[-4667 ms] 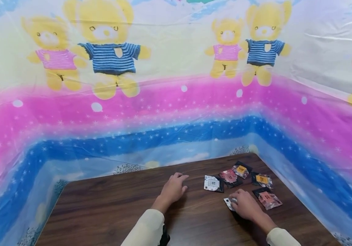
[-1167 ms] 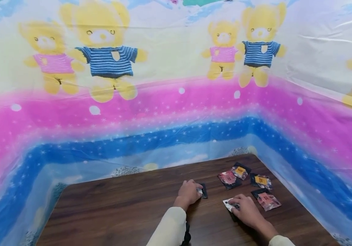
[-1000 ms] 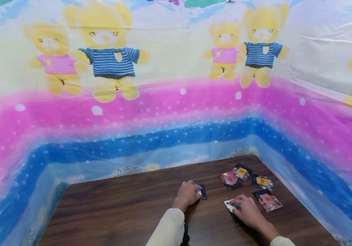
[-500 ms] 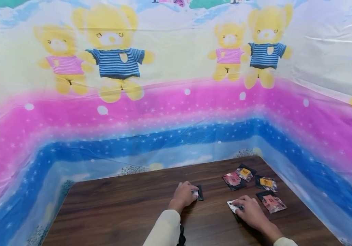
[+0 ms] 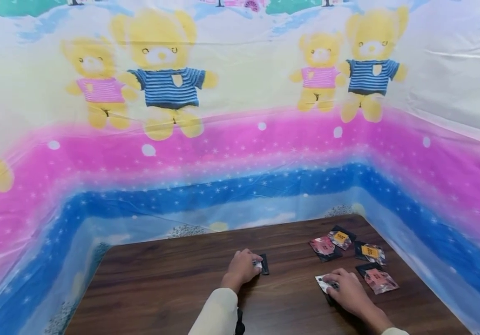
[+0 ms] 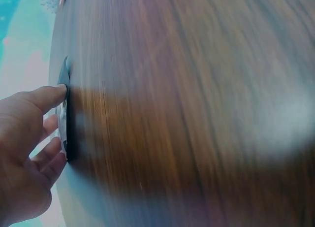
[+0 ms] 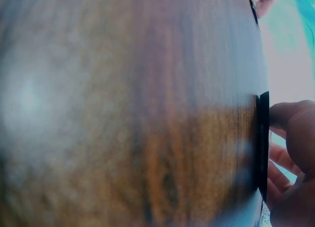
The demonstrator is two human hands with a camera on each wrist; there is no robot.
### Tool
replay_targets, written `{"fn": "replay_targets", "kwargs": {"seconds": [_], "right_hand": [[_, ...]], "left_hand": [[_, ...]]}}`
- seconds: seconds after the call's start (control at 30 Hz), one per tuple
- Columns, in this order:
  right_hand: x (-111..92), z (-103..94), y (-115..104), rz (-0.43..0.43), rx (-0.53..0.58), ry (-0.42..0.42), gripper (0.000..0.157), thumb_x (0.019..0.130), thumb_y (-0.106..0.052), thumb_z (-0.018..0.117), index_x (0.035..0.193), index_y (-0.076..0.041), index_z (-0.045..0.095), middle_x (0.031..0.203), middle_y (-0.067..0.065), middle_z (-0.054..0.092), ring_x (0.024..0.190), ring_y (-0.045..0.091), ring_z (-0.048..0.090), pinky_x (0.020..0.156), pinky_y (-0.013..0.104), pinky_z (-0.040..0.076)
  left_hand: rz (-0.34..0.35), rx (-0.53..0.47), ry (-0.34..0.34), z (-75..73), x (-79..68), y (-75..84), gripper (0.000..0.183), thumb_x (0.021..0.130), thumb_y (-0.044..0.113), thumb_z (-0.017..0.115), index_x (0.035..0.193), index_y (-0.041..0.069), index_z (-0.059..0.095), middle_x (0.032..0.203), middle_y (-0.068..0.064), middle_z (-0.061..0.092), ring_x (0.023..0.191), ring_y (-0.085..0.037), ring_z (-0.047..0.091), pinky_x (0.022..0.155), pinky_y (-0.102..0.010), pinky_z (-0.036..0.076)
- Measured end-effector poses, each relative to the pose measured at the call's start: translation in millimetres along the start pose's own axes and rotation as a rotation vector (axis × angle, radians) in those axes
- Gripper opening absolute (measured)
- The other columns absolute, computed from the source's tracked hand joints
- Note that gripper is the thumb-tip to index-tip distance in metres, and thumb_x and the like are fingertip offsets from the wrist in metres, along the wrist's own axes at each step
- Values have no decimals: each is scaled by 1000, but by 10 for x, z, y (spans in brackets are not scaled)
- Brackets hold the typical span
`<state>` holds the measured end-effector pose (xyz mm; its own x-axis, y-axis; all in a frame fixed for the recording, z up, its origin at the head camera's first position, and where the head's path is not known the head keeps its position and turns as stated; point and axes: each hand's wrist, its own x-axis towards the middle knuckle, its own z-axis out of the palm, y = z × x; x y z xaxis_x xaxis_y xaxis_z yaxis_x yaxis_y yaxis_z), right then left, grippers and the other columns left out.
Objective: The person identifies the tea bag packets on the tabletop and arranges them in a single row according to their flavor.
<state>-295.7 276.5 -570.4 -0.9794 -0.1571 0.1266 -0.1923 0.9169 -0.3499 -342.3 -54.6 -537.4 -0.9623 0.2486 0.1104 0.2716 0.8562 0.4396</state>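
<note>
My left hand [image 5: 244,267] holds a small flat black-and-white packet [image 5: 264,264] low over the wooden table. In the left wrist view the thumb presses one end of this packet [image 6: 62,116] and the fingers reach its other end. My right hand [image 5: 347,289] grips a second black-and-white packet [image 5: 321,283], covering most of it. Seen edge-on in the right wrist view, that packet [image 7: 264,143] has its dark side towards the table. Whether either packet touches the tabletop I cannot tell.
Red-labelled packets [image 5: 324,246] [image 5: 379,280] and orange-labelled packets [image 5: 341,237] [image 5: 371,252] lie at the table's right back. The brown table [image 5: 152,279] ends at a printed bear curtain [image 5: 223,139] behind and at both sides.
Since the first frame, my left hand has reached the white packet near the others, taken hold of it and shifted it left. My right hand stays in place on its packet.
</note>
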Motion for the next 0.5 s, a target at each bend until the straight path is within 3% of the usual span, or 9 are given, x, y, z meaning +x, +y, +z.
{"fn": "replay_targets", "kwargs": {"seconds": [0.5], "right_hand": [[-4,-5,3,-24,-12,4,24,83,-20,82,106,-23,78,114,8,68,96,30,63,82,52,50]], "left_hand": [[-27,2,1,-247,-213,-278,26,94,21,74,119,17,77,123,-13,65,106,-32,58,87,-49,55]]}}
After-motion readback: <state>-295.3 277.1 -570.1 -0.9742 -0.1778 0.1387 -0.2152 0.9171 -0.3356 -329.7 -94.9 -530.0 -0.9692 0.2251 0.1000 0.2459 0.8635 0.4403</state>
